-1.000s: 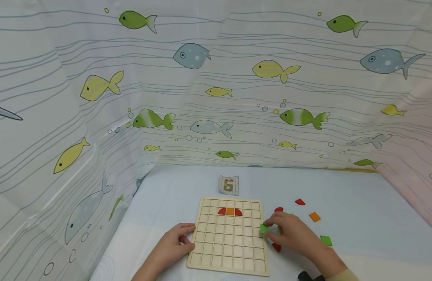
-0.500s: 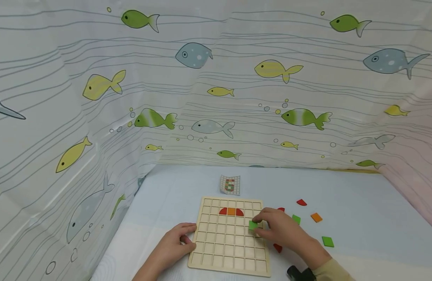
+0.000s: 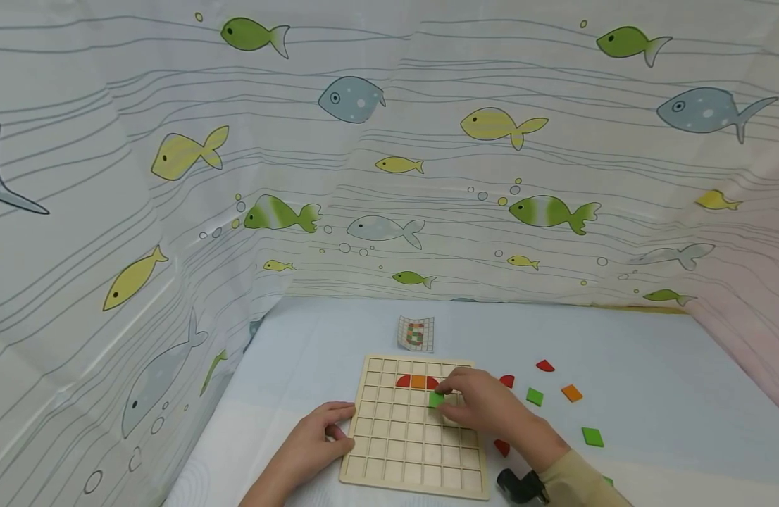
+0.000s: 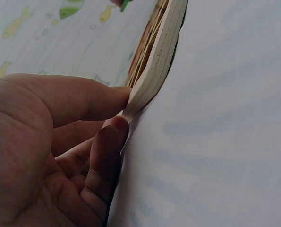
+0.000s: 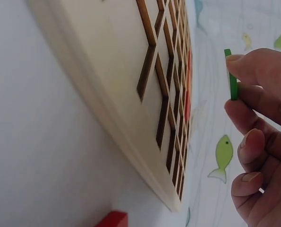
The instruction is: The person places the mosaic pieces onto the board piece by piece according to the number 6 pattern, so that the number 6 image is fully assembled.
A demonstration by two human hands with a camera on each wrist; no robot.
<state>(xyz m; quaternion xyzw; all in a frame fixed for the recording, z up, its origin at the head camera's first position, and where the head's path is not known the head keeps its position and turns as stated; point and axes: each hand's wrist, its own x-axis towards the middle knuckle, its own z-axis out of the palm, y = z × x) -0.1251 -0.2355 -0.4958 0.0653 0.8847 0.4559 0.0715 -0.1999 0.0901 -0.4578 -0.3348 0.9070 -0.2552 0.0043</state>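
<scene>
My right hand [image 3: 481,401] pinches a green square tile [image 3: 436,400] between thumb and fingers. The tile is close over the wooden grid board [image 3: 407,451], near the right red piece; the right wrist view shows it edge-on, apart from the board. A short row at the board's top has an orange square [image 3: 418,382] between two red quarter-circles, the left one [image 3: 403,382] fully visible and the right partly behind my fingers. My left hand [image 3: 313,436] holds the board's left edge, thumb and curled fingers against the rim [image 4: 152,78] in the left wrist view.
Behind the board lies a paper pattern card [image 3: 416,334]. Right of it are scattered a red quarter-circle [image 3: 545,365], an orange tile [image 3: 572,393], green tiles [image 3: 535,396] and other red pieces [image 3: 502,448]. A black device [image 3: 521,486] sits at my right wrist. Fish-printed cloth surrounds the table.
My right hand has carried the green tile left and slightly back, from the board's right edge to near the red and orange row. The left hand keeps its place at the rim.
</scene>
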